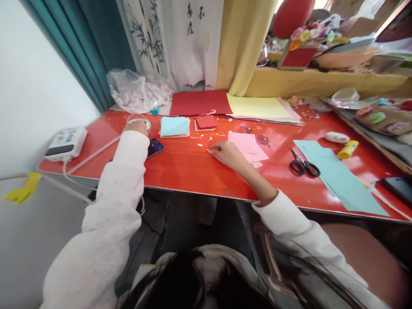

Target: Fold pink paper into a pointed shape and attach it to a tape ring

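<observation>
At the back left of the red table, my left hand reaches to a clear, whitish round thing like a tape roll. Its fingers are hidden, so I cannot tell its grip. My right hand is low over the table's middle, fingers bent and tips together; anything between them is too small to make out. White paper scraps lie just beyond its fingertips. Pink paper sheets lie beside it on the right. Between the hands are a stack of light blue paper squares and small red paper squares.
Black-handled scissors rest against long light blue paper on the right. A yellow tube lies farther right. Large red and yellow sheets line the back. A white box with a cable stands left.
</observation>
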Motion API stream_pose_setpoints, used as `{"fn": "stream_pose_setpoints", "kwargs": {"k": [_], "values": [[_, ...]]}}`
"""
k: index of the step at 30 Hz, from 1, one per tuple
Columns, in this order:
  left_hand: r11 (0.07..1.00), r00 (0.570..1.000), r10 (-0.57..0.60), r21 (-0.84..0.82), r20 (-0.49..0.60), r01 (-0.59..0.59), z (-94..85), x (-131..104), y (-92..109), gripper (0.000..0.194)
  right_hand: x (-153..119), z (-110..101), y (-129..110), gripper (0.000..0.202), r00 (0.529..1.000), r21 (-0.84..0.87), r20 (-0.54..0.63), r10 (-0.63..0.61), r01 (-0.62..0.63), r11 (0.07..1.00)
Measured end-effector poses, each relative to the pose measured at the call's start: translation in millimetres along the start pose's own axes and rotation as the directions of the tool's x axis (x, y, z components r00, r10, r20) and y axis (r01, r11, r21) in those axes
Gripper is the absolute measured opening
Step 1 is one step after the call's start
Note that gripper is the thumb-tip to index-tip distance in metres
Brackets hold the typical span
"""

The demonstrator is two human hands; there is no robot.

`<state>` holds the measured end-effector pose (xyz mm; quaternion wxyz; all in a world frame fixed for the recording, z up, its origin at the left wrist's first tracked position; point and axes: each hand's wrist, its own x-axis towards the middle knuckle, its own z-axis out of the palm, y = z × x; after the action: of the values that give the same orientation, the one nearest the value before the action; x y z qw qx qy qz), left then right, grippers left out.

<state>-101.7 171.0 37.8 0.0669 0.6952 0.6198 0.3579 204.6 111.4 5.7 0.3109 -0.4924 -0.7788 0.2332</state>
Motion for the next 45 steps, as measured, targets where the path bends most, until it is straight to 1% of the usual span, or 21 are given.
{"fn": "stream_pose_setpoints", "kwargs": {"k": [3, 5, 7, 9, 11, 13, 15, 16, 18, 20, 23, 26, 29, 31, 33, 34, 36, 38, 40, 42, 45], "values": [[0.983, 0.983, -0.180, 0.021, -0.032, 0.181, 3.3, -1, -5, 0.035, -1, 7, 6, 0.014, 0.997, -0.051, -0.074, -0.029, 0.025, 0.998], [0.970, 0.969, -0.243, 0.006, -0.048, 0.244, -4.4, -1, 0, 0.035, 1, 6, 8, 0.020, 0.987, -0.077, -0.158, -0.032, 0.020, 0.997], [0.964, 0.963, -0.264, -0.031, -0.051, 0.262, -18.7, -5, 15, 0.033, 2, 3, 6, 0.024, 0.969, -0.090, -0.243, -0.036, 0.015, 0.996], [0.963, 0.966, -0.257, -0.089, -0.035, 0.253, -34.6, -18, 39, 0.026, 0, -4, -2, 0.026, 0.954, -0.086, -0.294, -0.060, 0.036, 0.996], [0.962, 0.978, -0.207, -0.177, 0.010, 0.206, -46.0, -43, 71, 0.022, -7, -13, -16, 0.027, 0.932, -0.070, -0.330, -0.151, 0.135, 0.988], [0.951, 0.992, -0.106, -0.285, 0.065, 0.121, -48.7, -75, 107, 0.017, -22, -26, -35, 0.034, 0.887, -0.053, -0.351, -0.300, 0.301, 0.952], [0.863, 0.993, 0.106, -0.501, 0.056, -0.064, -43.9, -107, 140, 0.007, -42, -41, -53, 0.040, 0.857, -0.007, -0.298, -0.420, 0.438, 0.899], [0.835, 0.984, 0.162, -0.542, 0.081, -0.093, -40.0, -121, 153, 0.004, -52, -48, -61, 0.034, 0.869, 0.058, -0.226, -0.440, 0.463, 0.884], [0.817, 0.979, 0.200, -0.559, 0.051, -0.138, -31.9, -142, 174, 0.004, -74, -59, -73, 0.020, 0.918, 0.234, -0.086, -0.388, 0.397, 0.888], [0.807, 0.983, 0.180, -0.568, -0.028, -0.164, -24.6, -157, 186, 0.003, -95, -63, -79, 0.022, 0.949, 0.354, -0.030, -0.313, 0.303, 0.885], [0.818, 0.974, 0.158, -0.531, -0.160, -0.220, -14.2, -175, 195, 0.012, -120, -60, -81, 0.015, 0.952, 0.295, -0.138, -0.272, 0.302, 0.907], [0.831, 0.946, 0.179, -0.473, -0.270, -0.292, -1.8, -191, 203, 0.017, -133, -53, -82, 0.011, 0.908, 0.098, -0.260, -0.328, 0.363, 0.927], [0.847, 0.899, 0.191, -0.396, -0.395, -0.354, 8.9, -202, 210, 0.014, -138, -45, -83, 0.010, 0.879, -0.002, -0.310, -0.363, 0.381, 0.925], [0.852, 0.857, 0.228, -0.331, -0.461, -0.405, 12.6, -206, 212, 0.010, -142, -40, -84, 0.010, 0.887, -0.010, -0.328, -0.327, 0.342, 0.940], [0.839, 0.818, 0.268, -0.293, -0.510, -0.458, 13.7, -207, 212, 0.010, -151, -37, -84, 0.025, 0.924, 0.075, -0.322, -0.204, 0.240, 0.968], [0.831, 0.804, 0.278, -0.289, -0.525, -0.476, 13.5, -208, 211, 0.010, -156, -37, -85, 0.040, 0.950, 0.163, -0.284, -0.133, 0.184, 0.969], [0.824, 0.808, 0.287, -0.298, -0.515, -0.482, 12.0, -211, 208, 0.010, -169, -41, -88, 0.058, 0.992, 0.366, -0.103, -0.071, 0.104, 0.925], [0.813, 0.822, 0.303, -0.320, -0.482, -0.487, 8.3, -216, 207, 0.009, -179, -48, -91, 0.049, 0.988, 0.499, 0.111, -0.104, 0.035, 0.866], [0.797, 0.808, 0.342, -0.308, -0.481, -0.520, 1.3, -224, 208, 0.007, -185, -56, -95, 0.034, 0.967, 0.526, 0.241, -0.081, -0.060, 0.848], [0.787, 0.783, 0.405, -0.256, -0.473, -0.562, -7.6, -231, 210, 0.007, -185, -63, -96, 0.023, 0.960, 0.503, 0.280, -0.017, -0.131, 0.854], [0.767, 0.767, 0.463, -0.233, -0.444, -0.598, -12.4, -223, 207, 0.008, -182, -71, -95, 0.020, 0.969, 0.437, 0.243, -0.046, -0.067, 0.897]]}}
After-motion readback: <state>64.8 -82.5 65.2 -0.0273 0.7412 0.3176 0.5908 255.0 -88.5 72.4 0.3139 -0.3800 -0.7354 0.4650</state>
